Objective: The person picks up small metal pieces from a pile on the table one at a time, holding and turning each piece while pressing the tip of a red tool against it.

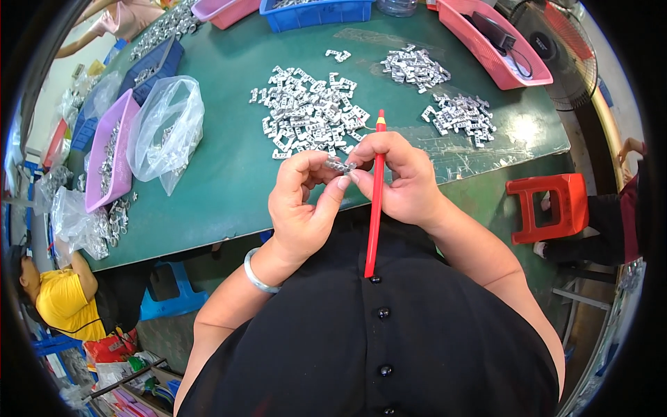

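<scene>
My left hand [303, 201] pinches one end of a small silvery metal part [340, 165] between thumb and fingers. The opposite end of that part is gripped by my right hand [403, 181], so both hands meet on it just above the table's near edge. A red pencil [376, 215] is also tucked in my right hand, its tip pointing away from me and its long body hanging toward my black shirt. Right beyond my fingers spreads a large pile of small flat metal parts [309, 111] with dark markings. The held part's exact shape is partly hidden by my fingertips.
Two smaller piles of similar parts [415, 68] [460, 118] lie farther right on the green table [229, 139]. Around it stand a pink tray [514, 73], blue bin [316, 17], lilac tray [125, 177], plastic bag [167, 132] and red stool [570, 208]. A person in yellow [66, 299] sits left.
</scene>
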A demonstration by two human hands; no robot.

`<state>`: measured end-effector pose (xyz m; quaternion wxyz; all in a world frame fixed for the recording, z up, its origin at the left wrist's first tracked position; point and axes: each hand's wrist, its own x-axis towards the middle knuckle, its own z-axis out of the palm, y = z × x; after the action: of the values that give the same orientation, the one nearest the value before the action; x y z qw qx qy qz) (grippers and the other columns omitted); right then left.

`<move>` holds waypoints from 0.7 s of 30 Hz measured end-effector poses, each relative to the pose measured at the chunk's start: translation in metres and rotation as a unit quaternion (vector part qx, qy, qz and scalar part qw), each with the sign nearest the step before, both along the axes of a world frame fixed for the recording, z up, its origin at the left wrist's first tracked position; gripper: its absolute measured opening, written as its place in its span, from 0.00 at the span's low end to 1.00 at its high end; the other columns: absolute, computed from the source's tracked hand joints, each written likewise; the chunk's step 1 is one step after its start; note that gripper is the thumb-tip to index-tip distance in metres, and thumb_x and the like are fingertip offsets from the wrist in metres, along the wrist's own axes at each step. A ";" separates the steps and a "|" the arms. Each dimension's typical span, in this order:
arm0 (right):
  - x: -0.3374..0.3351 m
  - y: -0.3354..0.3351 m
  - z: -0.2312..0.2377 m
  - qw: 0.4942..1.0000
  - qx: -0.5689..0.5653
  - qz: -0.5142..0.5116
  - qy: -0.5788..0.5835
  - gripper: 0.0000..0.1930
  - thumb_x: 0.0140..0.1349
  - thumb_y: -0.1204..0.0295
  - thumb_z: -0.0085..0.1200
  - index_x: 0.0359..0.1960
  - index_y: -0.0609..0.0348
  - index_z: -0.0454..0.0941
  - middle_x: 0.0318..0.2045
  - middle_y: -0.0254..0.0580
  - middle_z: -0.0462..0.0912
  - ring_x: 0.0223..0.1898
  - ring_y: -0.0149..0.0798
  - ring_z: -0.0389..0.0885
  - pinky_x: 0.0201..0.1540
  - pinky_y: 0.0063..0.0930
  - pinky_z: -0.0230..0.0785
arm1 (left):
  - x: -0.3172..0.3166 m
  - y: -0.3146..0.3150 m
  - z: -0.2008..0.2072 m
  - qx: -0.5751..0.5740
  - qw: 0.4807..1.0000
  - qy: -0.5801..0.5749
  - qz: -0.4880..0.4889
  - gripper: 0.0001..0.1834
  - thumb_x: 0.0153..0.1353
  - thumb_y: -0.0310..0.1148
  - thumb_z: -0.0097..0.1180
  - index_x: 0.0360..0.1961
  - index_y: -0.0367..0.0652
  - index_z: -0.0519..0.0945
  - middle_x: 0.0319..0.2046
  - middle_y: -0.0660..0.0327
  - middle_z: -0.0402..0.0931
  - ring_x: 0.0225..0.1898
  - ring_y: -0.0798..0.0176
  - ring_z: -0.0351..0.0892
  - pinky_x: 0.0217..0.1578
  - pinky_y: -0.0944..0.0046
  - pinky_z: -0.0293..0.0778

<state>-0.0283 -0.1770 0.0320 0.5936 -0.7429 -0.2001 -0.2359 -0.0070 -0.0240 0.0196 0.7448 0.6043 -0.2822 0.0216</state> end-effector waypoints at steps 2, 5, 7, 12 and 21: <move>-0.001 0.000 0.002 1.000 -0.020 -0.012 -0.011 0.13 0.45 0.85 0.54 0.33 0.61 0.68 0.27 0.38 0.73 0.29 0.32 0.74 0.34 0.22 0.67 | 0.001 0.000 -0.002 0.035 0.998 -0.047 0.014 0.17 0.51 0.17 0.53 0.44 0.32 0.68 0.33 0.58 0.72 0.35 0.68 0.74 0.37 0.70 0.71; -0.001 -0.001 0.001 0.999 -0.025 -0.016 -0.017 0.14 0.44 0.85 0.55 0.33 0.61 0.69 0.27 0.38 0.74 0.29 0.33 0.74 0.33 0.23 0.67 | 0.000 0.000 0.000 0.052 0.997 -0.051 0.012 0.20 0.51 0.17 0.53 0.47 0.32 0.67 0.33 0.58 0.72 0.35 0.68 0.74 0.37 0.71 0.71; -0.001 0.000 0.002 0.999 -0.026 -0.014 -0.018 0.14 0.44 0.85 0.55 0.33 0.61 0.69 0.26 0.38 0.74 0.28 0.33 0.74 0.33 0.23 0.67 | -0.001 0.000 0.001 0.044 0.999 -0.029 -0.001 0.20 0.52 0.17 0.52 0.48 0.31 0.67 0.33 0.59 0.72 0.36 0.68 0.74 0.38 0.71 0.71; -0.001 0.000 0.005 0.999 -0.027 0.009 -0.026 0.14 0.44 0.85 0.54 0.34 0.61 0.69 0.26 0.38 0.74 0.28 0.34 0.75 0.33 0.23 0.68 | -0.001 0.003 -0.007 0.031 0.998 0.035 -0.029 0.18 0.54 0.18 0.50 0.48 0.31 0.68 0.34 0.58 0.73 0.35 0.69 0.74 0.37 0.71 0.71; -0.002 -0.002 -0.002 1.000 -0.023 -0.013 -0.005 0.13 0.46 0.85 0.53 0.35 0.61 0.68 0.27 0.39 0.74 0.29 0.33 0.76 0.34 0.23 0.68 | 0.005 0.006 0.005 -0.085 0.937 0.317 -0.121 0.14 0.64 0.31 0.39 0.45 0.31 0.69 0.34 0.53 0.75 0.32 0.63 0.77 0.36 0.65 0.75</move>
<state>-0.0299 -0.1794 0.0299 0.5724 -0.7577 -0.1982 -0.2428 -0.0021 -0.0178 0.0246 0.8413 0.4754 -0.0991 -0.2375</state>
